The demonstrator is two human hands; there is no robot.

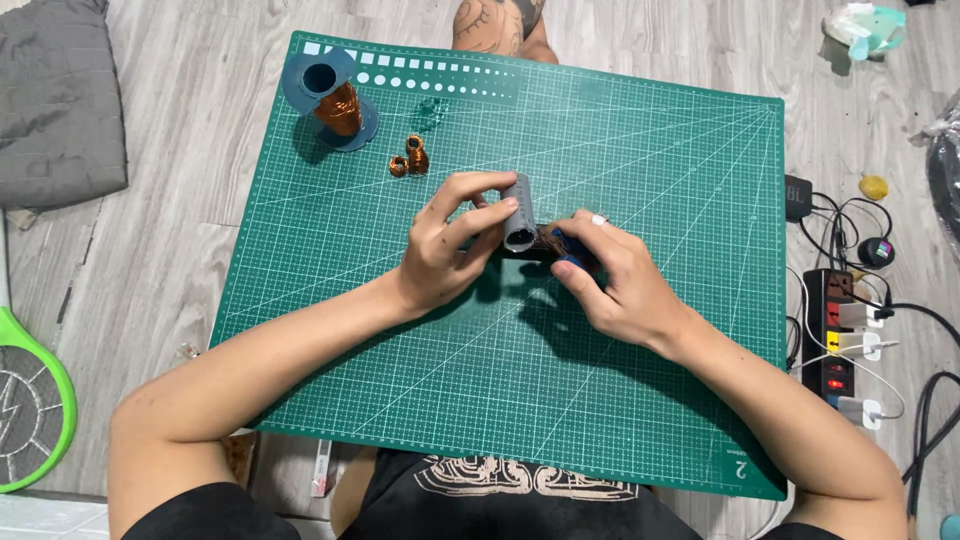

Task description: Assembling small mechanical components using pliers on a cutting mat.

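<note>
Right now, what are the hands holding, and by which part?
The left hand grips a short grey tube around its side. The right hand pinches a small dark piece at the tube's lower end.

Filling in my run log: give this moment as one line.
left hand: holds grey tube | right hand: pinches dark part at tube's end | copper wire spool: apart, on green cutting mat

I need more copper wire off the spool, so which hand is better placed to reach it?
Probably the left. The left hand pinches the grey tube and sits nearer the copper wire spool at the cutting mat's far-left corner. The right hand is farther away, holding a small blue-tipped piece; its grip would have to cross over.
</note>
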